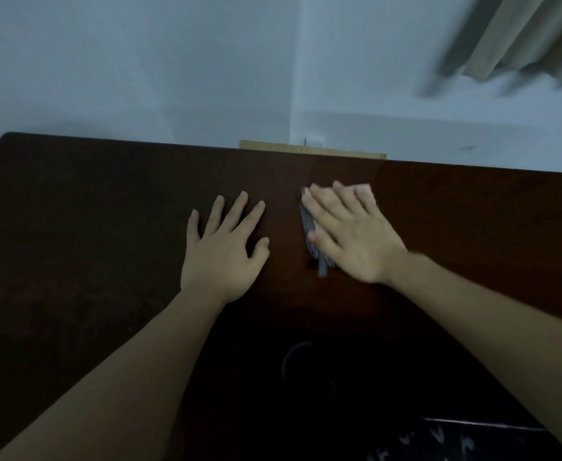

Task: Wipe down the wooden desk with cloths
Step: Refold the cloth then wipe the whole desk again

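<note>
Grey cloth (pixel 309 227), seemingly lengthwise toward the wall, under flat right hand (pixel 349 234); left hand (pixel 226 247) flat, holding nothing.

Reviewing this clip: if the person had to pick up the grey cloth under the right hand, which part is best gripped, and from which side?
Probably the cloth's left edge, approached from the left. That strip shows past the right hand, whose flat fingers cover the rest against the desk. The left hand, lying open beside it, could pinch it.

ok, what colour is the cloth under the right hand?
Grey cloth, seemingly ribbed; mostly hidden, head view.
</note>
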### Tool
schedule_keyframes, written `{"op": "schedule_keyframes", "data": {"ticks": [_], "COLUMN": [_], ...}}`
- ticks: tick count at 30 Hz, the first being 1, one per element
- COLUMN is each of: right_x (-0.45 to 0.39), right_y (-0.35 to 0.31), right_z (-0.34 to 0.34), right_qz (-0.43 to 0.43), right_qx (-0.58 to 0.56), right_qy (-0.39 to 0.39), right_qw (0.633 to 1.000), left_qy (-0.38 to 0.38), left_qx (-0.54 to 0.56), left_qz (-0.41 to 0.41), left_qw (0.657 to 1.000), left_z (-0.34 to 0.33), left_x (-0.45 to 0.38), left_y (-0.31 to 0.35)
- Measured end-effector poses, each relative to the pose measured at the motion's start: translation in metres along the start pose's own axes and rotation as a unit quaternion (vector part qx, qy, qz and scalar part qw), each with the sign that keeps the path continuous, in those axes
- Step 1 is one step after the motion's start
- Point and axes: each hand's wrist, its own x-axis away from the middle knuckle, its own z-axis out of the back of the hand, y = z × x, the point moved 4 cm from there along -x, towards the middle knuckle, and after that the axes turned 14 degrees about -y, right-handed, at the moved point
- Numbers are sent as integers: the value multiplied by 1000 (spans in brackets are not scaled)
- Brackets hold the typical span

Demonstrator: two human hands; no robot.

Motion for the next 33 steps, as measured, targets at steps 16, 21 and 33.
{"op": "schedule_keyframes", "data": {"ticks": [16, 21, 33], "right_x": [-16, 15, 17], "right_y": [-27, -56, -46], "right_z": [-3, -16, -20], "right_qz": [-82, -78, -25], "right_qx": [-69, -48, -45], "right_qy": [28, 17, 28], "right_qw": [994, 996, 998], "left_qy": [28, 24, 20], "left_qx": [3, 6, 3], "left_qz": [-23, -26, -20], "left_qw": [999, 999, 1000], "left_z": [-4, -3, -3], "left_x": [4, 4, 4], "left_y": [0, 2, 0]}}
